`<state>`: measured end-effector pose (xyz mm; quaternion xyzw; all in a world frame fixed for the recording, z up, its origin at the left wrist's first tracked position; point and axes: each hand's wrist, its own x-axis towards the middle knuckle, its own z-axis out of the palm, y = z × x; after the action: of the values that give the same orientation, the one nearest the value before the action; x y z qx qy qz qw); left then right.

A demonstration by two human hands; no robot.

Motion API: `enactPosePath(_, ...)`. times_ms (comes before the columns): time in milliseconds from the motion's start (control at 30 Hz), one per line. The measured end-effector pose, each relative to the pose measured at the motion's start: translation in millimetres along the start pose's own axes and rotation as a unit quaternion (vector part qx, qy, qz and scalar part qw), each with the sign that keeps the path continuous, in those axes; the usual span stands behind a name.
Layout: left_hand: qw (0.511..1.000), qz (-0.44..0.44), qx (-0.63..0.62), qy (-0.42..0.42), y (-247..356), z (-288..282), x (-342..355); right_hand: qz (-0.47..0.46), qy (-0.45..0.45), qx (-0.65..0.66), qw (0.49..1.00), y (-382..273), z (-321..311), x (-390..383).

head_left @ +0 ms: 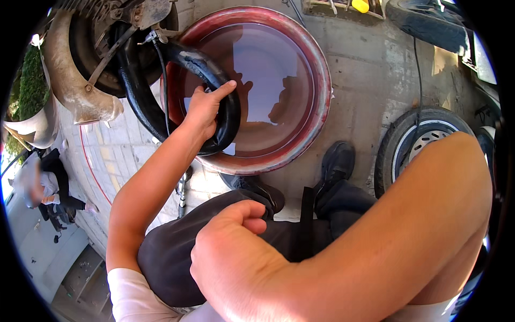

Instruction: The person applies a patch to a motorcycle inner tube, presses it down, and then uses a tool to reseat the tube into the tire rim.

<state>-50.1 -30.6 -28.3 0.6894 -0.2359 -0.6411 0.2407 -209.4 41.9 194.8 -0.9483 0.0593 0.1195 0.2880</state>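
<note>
My left hand [206, 110] grips a wet, shiny black inner tube [230, 115]. Its thumb stretches across the top and the other fingers go round the tube, partly hidden. Part of the tube hangs over the left side of a red round basin [322, 102] of murky water; the rest loops left beside a wheel. A thin black hose with a metal fitting [150, 37] runs down in front of the tube. Above my lap, my right hand [236, 252] is closed with curled fingers, apart from the basin. No object shows in it, though its palm is turned away.
At the upper left stands a dirty motorcycle wheel with a fender [70, 70]. A wheel with a tyre [391, 145] lies right of my feet. A tray with a yellow item [360, 6] sits beyond the basin. A person [51, 188] sits at far left.
</note>
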Motion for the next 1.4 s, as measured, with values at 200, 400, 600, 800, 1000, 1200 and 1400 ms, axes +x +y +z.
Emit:
enactPosePath(200,0.999,0.031,0.032,0.022,11.9,0.1,-24.2,0.023,0.074,0.149,0.986,72.3,35.2,-40.7)
enactPosePath(400,0.993,0.029,-0.05,-0.098,29.9,-55.6,-58.4,0.141,0.145,0.255,0.946,115.0,53.1,-48.0)
enactPosePath(600,0.994,0.062,-0.056,-0.071,1.8,-90.5,-74.4,0.253,0.296,0.486,0.783,157.5,66.3,-20.4)
enactPosePath(800,0.991,0.125,-0.037,-0.018,-17.1,-64.7,-54.1,0.233,0.461,0.441,0.734,203.0,67.6,1.9)
enactPosePath(1000,0.987,0.153,-0.04,-0.028,-17.9,-47.2,-50.2,0.274,0.573,0.553,0.539,238.9,48.7,12.7)
enactPosePath(1200,0.982,0.14,-0.119,-0.054,-19.5,-68.2,-60.1,0.101,0.375,0.608,0.693,203.7,34.2,49.8)
enactPosePath(1400,0.976,0.163,-0.121,-0.075,-18.7,-66.7,-50.8,0.089,0.385,0.549,0.736,181.7,43.4,72.2)
